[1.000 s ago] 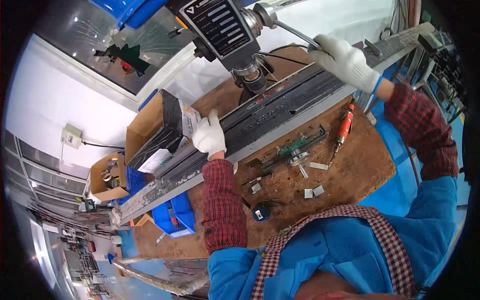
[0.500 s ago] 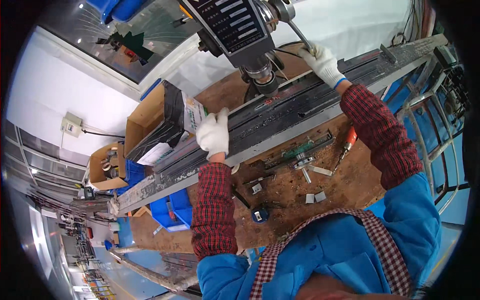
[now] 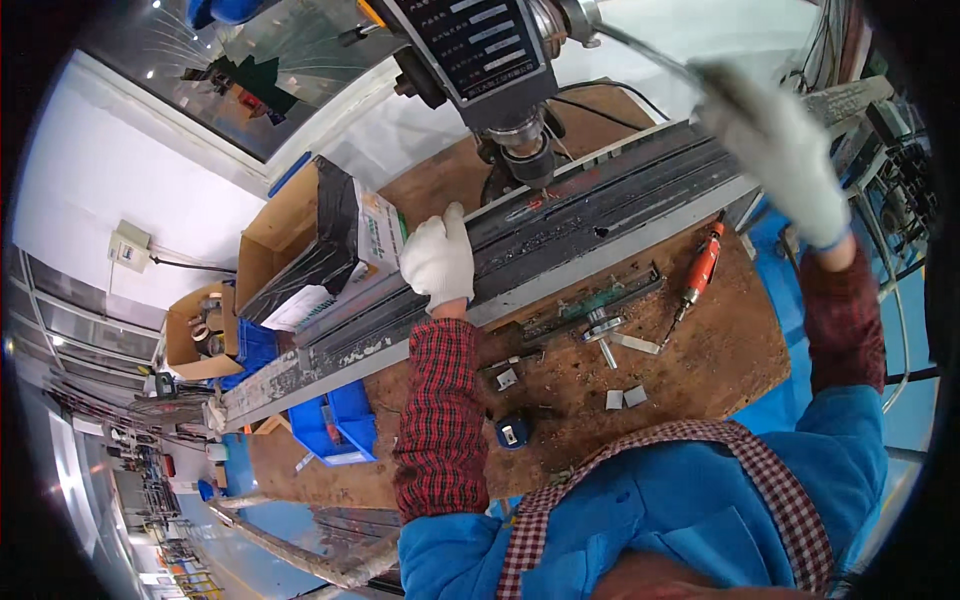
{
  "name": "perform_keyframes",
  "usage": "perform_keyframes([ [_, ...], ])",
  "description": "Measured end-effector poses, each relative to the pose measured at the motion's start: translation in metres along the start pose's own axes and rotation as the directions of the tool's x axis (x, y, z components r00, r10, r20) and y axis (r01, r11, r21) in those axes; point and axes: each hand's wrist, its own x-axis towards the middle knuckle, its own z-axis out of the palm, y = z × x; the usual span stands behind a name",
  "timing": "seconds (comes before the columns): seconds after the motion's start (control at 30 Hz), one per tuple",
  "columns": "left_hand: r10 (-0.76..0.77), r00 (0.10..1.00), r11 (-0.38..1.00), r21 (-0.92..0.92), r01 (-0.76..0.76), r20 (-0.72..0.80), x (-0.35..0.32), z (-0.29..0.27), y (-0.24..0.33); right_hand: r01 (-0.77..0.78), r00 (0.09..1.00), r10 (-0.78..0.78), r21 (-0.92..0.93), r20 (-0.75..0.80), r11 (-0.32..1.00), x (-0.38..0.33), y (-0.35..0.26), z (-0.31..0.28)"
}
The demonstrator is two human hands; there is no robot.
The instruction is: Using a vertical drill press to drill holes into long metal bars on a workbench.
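A long dark metal profile [image 3: 640, 205] lies slantwise across the bench. My left hand [image 3: 438, 262], in a white glove, grips it left of the drill press [image 3: 490, 60], thumb and fingers closed over it. Below the drill chuck [image 3: 530, 160] a thin bit points down at the profile, close to some reddish marks; I cannot tell whether it touches. Out to the right, my gloved right hand [image 3: 785, 155] is smeared by motion. It appears closed round the outer end of the press's feed lever [image 3: 645, 48], though its fingers are blurred.
On the near side of the bench [image 3: 560, 400] lie an orange-red air tool [image 3: 702, 265], a small clamp [image 3: 600, 325], metal pieces [image 3: 633, 396] and a blue tape measure [image 3: 512, 431]. Cardboard boxes [image 3: 285, 225] and a blue bin [image 3: 335, 425] stand left. A metal frame rises at right.
My right hand has swung outward to the right, and the feed lever has turned with it. The left hand stays on the profile. The bit now shows below the chuck.
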Motion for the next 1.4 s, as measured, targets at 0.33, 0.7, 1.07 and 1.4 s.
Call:
perform_keyframes([
  [0.33, -0.018, 0.999, 0.996, -0.090, 0.014, -0.046, 0.002, 0.010, 0.000, -0.031, 0.984, -0.103, 0.710, 0.146, 0.704, 0.216, -0.029, -0.081],
  [0.7, 0.412, 0.909, 0.902, -0.172, -0.397, 0.065, 0.001, -0.017, -0.035, 0.029, 0.990, -0.074, 0.345, 0.118, 0.938, 0.330, 0.278, -0.018],
  [1.07, 0.337, 0.908, 0.936, 0.012, -0.351, 0.249, -0.010, -0.032, -0.094, 0.162, 0.975, -0.069, -0.457, 0.213, 0.875, 0.058, 0.382, 0.137],
  [1.4, 0.150, 0.932, 0.977, 0.096, -0.191, 0.330, -0.012, -0.028, -0.124, 0.170, 0.960, -0.092, -0.294, 0.264, 0.941, 0.047, 0.401, 0.195],
])
